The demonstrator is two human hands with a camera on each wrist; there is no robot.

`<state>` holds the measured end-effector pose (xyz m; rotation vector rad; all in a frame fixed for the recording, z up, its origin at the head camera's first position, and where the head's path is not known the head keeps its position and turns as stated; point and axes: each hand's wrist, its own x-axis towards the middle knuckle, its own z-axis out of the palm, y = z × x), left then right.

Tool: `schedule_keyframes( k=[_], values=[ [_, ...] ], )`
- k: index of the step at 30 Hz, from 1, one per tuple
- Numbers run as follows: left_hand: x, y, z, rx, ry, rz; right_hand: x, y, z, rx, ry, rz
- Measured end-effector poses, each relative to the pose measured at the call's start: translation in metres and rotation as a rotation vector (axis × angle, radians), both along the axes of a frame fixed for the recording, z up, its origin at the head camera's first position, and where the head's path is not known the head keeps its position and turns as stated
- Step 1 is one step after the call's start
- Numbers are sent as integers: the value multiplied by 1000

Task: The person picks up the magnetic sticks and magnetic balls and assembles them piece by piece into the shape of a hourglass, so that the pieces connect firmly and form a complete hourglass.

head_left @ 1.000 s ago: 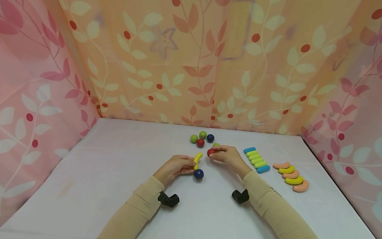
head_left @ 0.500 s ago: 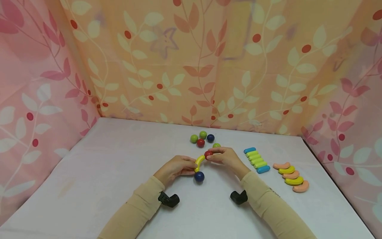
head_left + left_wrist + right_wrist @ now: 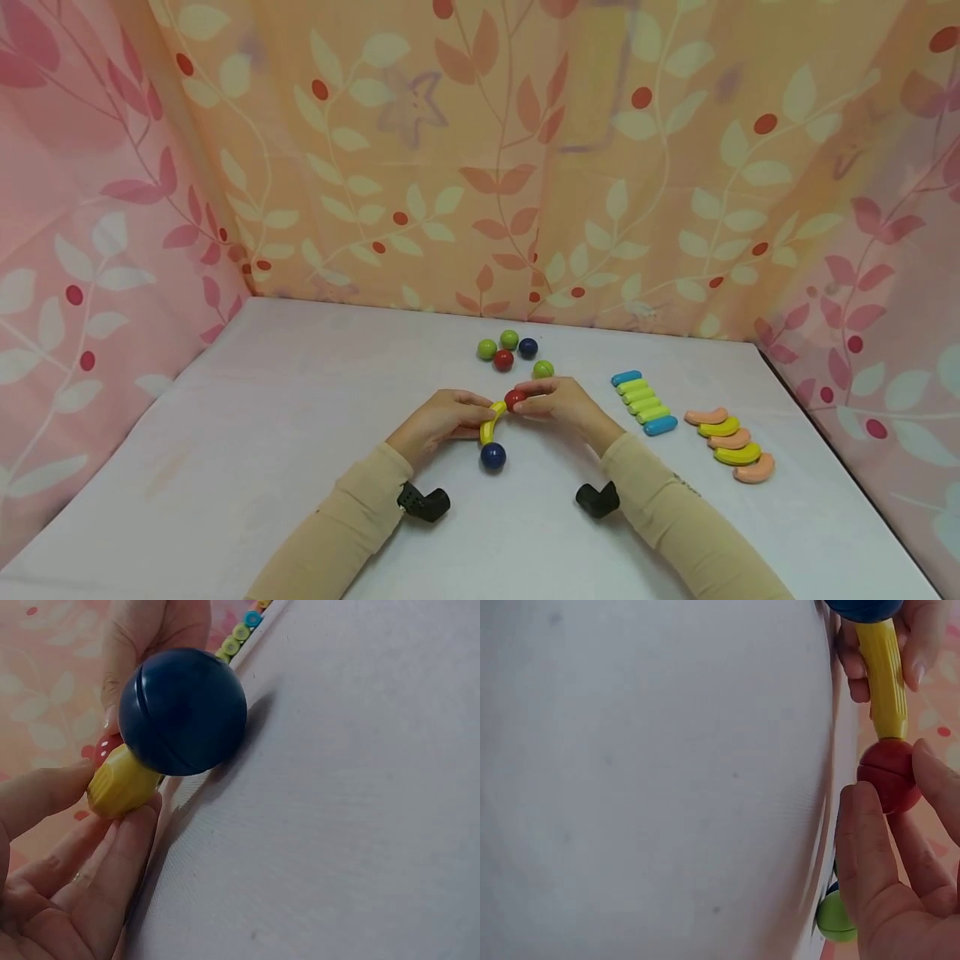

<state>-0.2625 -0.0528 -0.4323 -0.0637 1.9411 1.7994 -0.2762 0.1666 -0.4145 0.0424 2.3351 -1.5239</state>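
My left hand (image 3: pixel 442 418) pinches a curved yellow stick (image 3: pixel 490 425) between thumb and fingers near the middle of the table. A dark blue ball (image 3: pixel 492 457) is joined to the stick's near end, large in the left wrist view. My right hand (image 3: pixel 562 406) pinches a red ball (image 3: pixel 889 775) between thumb and fingertips. This ball sits against the other end of the yellow stick (image 3: pixel 885 679), as the right wrist view shows. The blue ball, stick and red ball form one line between my two hands.
Beyond my hands lie green balls (image 3: pixel 543 369), a red ball (image 3: pixel 503 360) and a dark blue ball (image 3: pixel 528 348). On the right, a row of short green and blue sticks (image 3: pixel 643 406) lies beside a row of curved orange and yellow pieces (image 3: pixel 737 454). Patterned curtains (image 3: pixel 495 167) surround the white table (image 3: pixel 300 367).
My right hand has brought the red ball left and nearer, up against the yellow stick's far end. The stick has tilted, and its blue ball has shifted slightly nearer to me.
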Motion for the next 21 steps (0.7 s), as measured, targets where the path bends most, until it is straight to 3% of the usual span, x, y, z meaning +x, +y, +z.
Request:
schedule_keyframes(
  k=[9,21],
  values=[
    [-4,0,-3,-43,11,28,11,16,7,35,13,2],
    [-4,-3,-5,-22,-16,54,27,94,33,133,104,-51]
  ],
)
